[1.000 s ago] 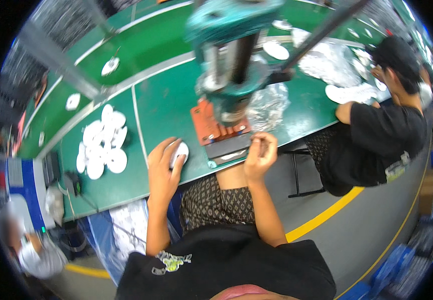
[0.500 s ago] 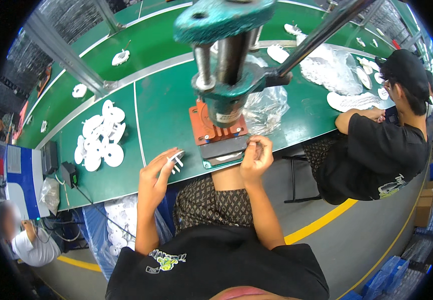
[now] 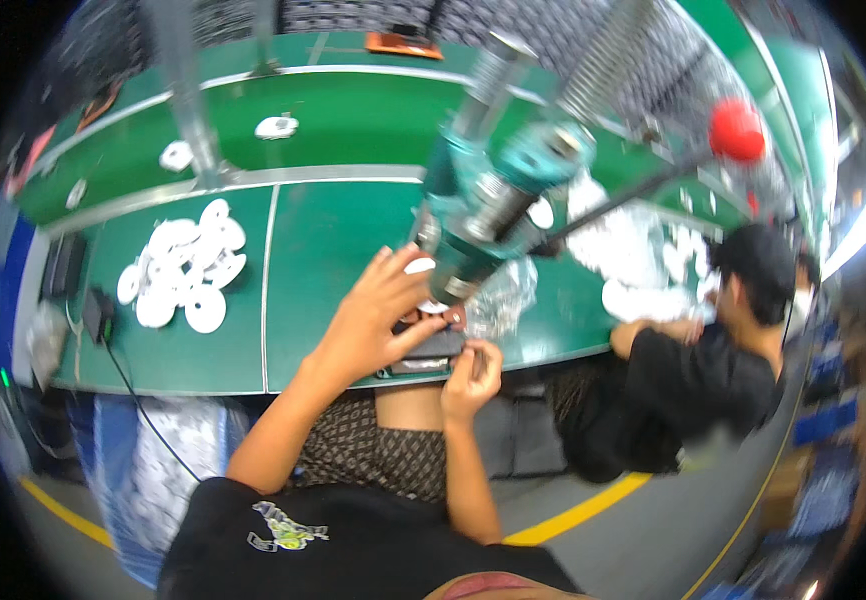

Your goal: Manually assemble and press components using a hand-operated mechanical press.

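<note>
My left hand (image 3: 378, 308) reaches in under the teal hand press (image 3: 483, 215), its thumb and fingers around a white round plastic part (image 3: 434, 307) beneath the ram. Fingers and press hide much of that part. Another patch of white (image 3: 418, 266) shows beside the fingertips. Close to the front right corner of the press's dark base block (image 3: 435, 346), my right hand (image 3: 472, 378) is closed in a pinch. What its fingers hold, if anything, is too small to make out. The press's lever with a red ball knob (image 3: 737, 130) rises to the right.
A heap of white round parts (image 3: 183, 265) lies on the green table (image 3: 338, 225) at left. Clear plastic bags (image 3: 503, 300) sit right of the press. A black-clad co-worker (image 3: 693, 370) sits at right. Behind runs a green conveyor (image 3: 373, 110). A cable (image 3: 143, 400) hangs over the front edge.
My left hand has moved right, bringing the white part from the table's front edge to under the press. My right hand stays pinched near the base. The view has shifted.
</note>
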Demonstrator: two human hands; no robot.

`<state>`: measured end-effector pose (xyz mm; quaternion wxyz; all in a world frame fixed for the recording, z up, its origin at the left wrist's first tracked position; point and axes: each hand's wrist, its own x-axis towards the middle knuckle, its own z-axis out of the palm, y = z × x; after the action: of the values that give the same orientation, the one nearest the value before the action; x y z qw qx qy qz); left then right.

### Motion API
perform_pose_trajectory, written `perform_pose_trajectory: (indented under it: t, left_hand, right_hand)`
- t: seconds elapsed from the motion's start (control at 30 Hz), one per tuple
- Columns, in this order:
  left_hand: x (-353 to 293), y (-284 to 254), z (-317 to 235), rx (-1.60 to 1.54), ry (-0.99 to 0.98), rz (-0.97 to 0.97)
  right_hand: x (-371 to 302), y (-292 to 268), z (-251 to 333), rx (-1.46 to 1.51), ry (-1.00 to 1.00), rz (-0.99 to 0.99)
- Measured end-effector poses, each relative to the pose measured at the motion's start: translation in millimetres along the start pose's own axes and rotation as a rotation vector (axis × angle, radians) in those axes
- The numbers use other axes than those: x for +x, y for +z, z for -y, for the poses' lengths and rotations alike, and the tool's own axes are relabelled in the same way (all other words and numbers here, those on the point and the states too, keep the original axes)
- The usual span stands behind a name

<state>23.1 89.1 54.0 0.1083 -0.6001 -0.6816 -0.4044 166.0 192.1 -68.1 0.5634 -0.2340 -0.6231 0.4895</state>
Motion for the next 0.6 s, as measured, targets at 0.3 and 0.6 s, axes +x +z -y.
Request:
perform_pose_trajectory:
  t: [0.3,0.6]
  left_hand:
    - [-15,39,-1,-0.15,0.004,-0.227]
    - [-13,41,-2,-0.155,-0.054,-0.224]
  right_hand:
    - [169,23,223,-0.057,-0.858,-0.303]
    - [188,6,264,0.072,-0.74,-0.11]
